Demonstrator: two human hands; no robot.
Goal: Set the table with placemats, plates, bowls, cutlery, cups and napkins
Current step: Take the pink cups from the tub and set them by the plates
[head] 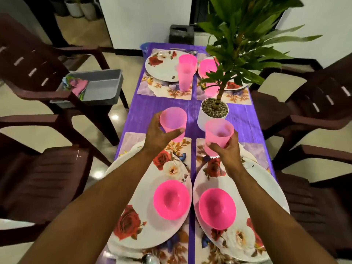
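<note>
My left hand (159, 137) grips a pink cup (173, 121) above the far edge of the near left floral placemat (131, 139). My right hand (226, 150) holds a second pink cup (219, 133) over the near right placemat (255, 149). Below them lie two rose-patterned plates (141, 206) (266, 187), each carrying a pink bowl (172, 200) (217, 208). At the far end, a stack of pink cups (186, 72) stands beside a far left plate (162, 65). A far right pink bowl (207, 67) sits partly behind leaves. A spoon (150, 259) shows at the bottom edge.
A potted plant in a white pot (211, 117) stands mid-table on the purple tablecloth (148, 111), close to my right cup. A grey tub (101, 86) with coloured napkins (77, 85) rests on a dark brown chair at left. Brown chairs (314, 111) flank both sides.
</note>
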